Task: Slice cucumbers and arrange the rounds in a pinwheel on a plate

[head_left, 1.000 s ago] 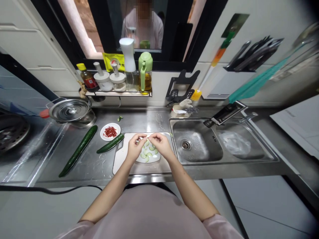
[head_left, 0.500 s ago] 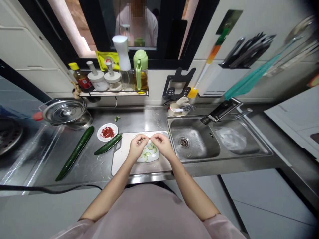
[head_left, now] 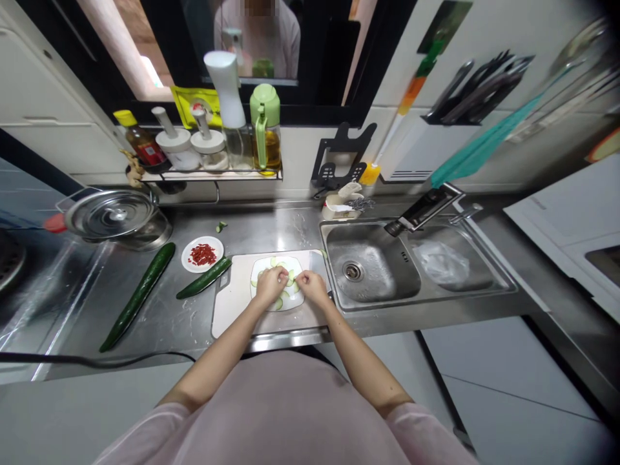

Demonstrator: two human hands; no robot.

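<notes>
Over a white plate [head_left: 294, 302] bearing thin cucumber slices [head_left: 279, 303], my left hand [head_left: 272, 285] is closed in a pinch. Anything between its fingertips is too small to make out. My right hand [head_left: 312, 286] pinches at the plate's right side, its fingertips close to a pale green slice; whether it grips that slice I cannot tell. The plate rests on a pale cutting board [head_left: 232, 310]. Left of the board lies a cut piece of cucumber [head_left: 203, 279], its end touching the board's edge. A small white dish [head_left: 186, 261] with red dried bits [head_left: 202, 254] stands behind that piece.
A whole cucumber [head_left: 138, 297] lies farther left, in front of a lidded steel pot [head_left: 113, 216]. The double sink [head_left: 382, 258] with its black faucet [head_left: 421, 213] is at right. Bottles and jars line a shelf [head_left: 217, 175] at the back. A cucumber scrap [head_left: 221, 227] lies behind the board.
My hands were touching at the fingertips over the plate and are now apart, the right one farther to the right. The whole view has shifted slightly.
</notes>
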